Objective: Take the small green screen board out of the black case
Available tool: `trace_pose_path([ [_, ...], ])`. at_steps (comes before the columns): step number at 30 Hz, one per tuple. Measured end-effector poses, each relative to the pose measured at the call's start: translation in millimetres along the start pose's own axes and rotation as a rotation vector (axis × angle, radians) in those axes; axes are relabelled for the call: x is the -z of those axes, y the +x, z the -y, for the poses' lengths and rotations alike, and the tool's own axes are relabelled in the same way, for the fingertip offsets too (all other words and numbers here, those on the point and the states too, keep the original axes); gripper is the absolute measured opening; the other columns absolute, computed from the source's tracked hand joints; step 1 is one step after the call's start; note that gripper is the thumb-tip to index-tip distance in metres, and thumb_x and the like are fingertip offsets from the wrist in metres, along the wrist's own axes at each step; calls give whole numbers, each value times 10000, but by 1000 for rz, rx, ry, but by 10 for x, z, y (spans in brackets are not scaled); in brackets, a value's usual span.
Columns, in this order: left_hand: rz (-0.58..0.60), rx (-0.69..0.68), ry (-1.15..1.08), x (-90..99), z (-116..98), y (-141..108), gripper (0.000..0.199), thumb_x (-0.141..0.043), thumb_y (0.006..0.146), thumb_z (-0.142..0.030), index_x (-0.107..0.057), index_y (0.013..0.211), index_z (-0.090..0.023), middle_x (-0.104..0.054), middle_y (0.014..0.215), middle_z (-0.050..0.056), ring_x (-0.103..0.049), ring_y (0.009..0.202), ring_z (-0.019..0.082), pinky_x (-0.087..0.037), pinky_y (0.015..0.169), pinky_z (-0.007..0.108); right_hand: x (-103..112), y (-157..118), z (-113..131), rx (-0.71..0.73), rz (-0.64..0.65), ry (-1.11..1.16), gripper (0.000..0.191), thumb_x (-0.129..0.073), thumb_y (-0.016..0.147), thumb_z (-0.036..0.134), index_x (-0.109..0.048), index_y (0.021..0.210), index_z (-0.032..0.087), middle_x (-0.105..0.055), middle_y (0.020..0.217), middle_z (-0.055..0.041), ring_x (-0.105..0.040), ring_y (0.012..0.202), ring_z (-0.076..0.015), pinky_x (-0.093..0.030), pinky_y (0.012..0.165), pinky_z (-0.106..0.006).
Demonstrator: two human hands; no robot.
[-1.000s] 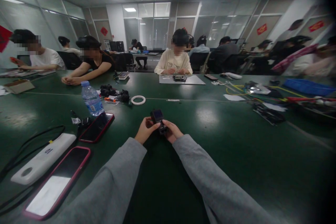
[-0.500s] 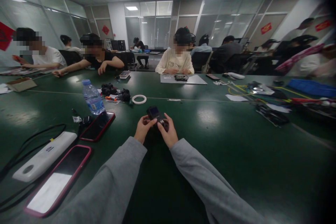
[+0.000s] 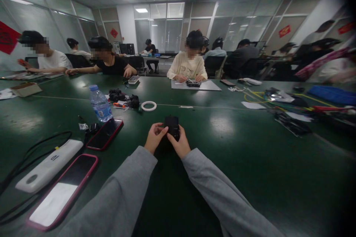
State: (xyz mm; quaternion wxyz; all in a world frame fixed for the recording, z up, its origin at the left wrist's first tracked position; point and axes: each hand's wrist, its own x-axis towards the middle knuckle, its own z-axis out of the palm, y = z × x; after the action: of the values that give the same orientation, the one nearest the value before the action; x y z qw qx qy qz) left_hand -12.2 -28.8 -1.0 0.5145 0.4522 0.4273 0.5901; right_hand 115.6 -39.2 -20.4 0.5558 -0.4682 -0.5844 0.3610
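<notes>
A small black boxy device (image 3: 171, 125) is held just above the green table (image 3: 250, 177), its kind not clear from here. On its left side my left hand (image 3: 156, 136) grips it, thumb against the near face. My right hand (image 3: 180, 142) has closed round the right side, with its thumb also on the near face. The fingers behind the device are partly hidden. Grey sleeves cover both forearms.
Left of my arms lie a red-edged phone (image 3: 105, 134), a white handheld device (image 3: 50, 164) and a pink-cased phone (image 3: 63, 192). A water bottle (image 3: 100, 105) stands behind them, near a white ring (image 3: 148, 106). Across the table sits a person (image 3: 189, 63).
The black device has been turned in my hands: its screen and small white label no longer face me, and a plain dark side does. Both hands still grip it.
</notes>
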Motion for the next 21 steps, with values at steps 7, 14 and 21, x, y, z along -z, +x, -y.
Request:
trace_pose_path([
  [7,-11,53,-132,4,39,31,467,-676,695,-447,-576,1058,-171,-615,1047,86,-578,960,174,-436,862,308,-17,-48,91,8,44,57,780,-621,764,432,-218,1370,152,-534,1124,-133,-584,954,-212,-485,856,-356],
  [14,53,133,-180,23,80,20,489,-587,724,-564,-641,983,-152,-649,896,74,-602,864,181,-452,828,316,-48,-126,225,91,126,41,672,-628,779,358,-212,1277,183,-553,1011,-96,-605,840,-188,-511,761,-325],
  [21,65,150,-191,20,80,26,496,-592,724,-557,-641,998,-146,-648,850,65,-601,807,161,-462,774,288,-36,-119,213,101,142,-45,554,-596,795,343,-252,1207,202,-554,979,-68,-600,815,-177,-502,742,-319],
])
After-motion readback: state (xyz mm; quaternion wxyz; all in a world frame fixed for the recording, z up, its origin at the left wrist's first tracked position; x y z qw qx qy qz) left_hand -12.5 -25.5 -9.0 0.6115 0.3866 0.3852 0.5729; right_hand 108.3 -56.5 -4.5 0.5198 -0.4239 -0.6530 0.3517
